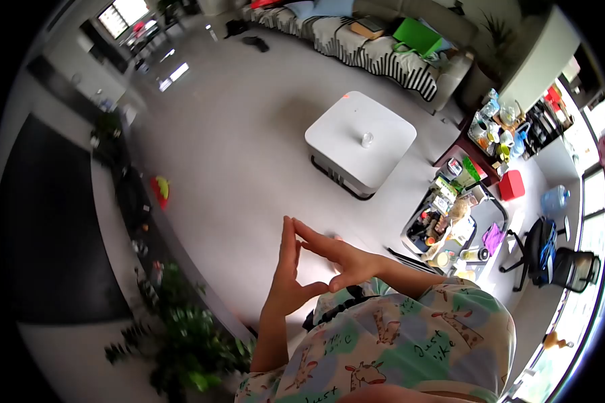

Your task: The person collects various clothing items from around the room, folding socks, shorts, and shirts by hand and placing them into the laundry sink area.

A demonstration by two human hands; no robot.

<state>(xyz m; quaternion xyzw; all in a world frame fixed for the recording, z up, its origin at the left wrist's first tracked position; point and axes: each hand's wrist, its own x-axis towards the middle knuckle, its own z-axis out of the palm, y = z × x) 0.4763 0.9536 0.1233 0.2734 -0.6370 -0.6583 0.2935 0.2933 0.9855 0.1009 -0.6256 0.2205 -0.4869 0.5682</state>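
My left hand and my right hand are in front of my body, low in the middle of the head view. Their index fingertips touch at the top and the thumb tips meet lower down, framing a gap between the hands. Both hands have stretched fingers and hold nothing. Below them is my shirt, printed with giraffes and lettering. Beyond the hands stands a low white table with a small clear glass on it.
A sofa with a striped cover and a green bag is at the back. A cluttered cart, a red box and an office chair stand at right. Leafy plants and a black panel are at left.
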